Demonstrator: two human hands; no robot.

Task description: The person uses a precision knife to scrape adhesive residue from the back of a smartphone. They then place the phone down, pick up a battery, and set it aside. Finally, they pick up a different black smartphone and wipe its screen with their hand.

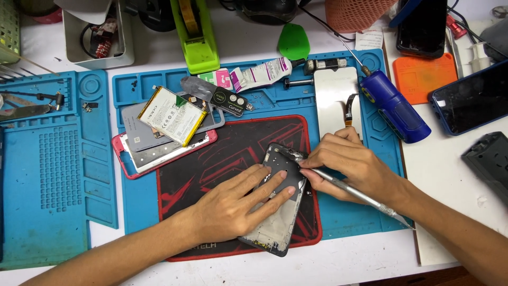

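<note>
An opened dark phone frame (278,222) lies tilted on a black and red mat (227,143). My left hand (233,204) lies flat on the frame's middle, fingers spread, pressing it down. My right hand (352,167) grips a thin metal tool (360,195) like a pen. Its tip touches the frame's upper right corner, by a small silver part. The lower end of the tool sticks out past my right wrist.
A pink phone shell (159,156) with a battery (172,115) on it lies to the left on the blue work mat (132,196). A white screen panel (333,98), a blue electric screwdriver (394,106), a glue tube (262,73) and a green tape dispenser (198,39) lie behind. Other phones (471,98) rest at right.
</note>
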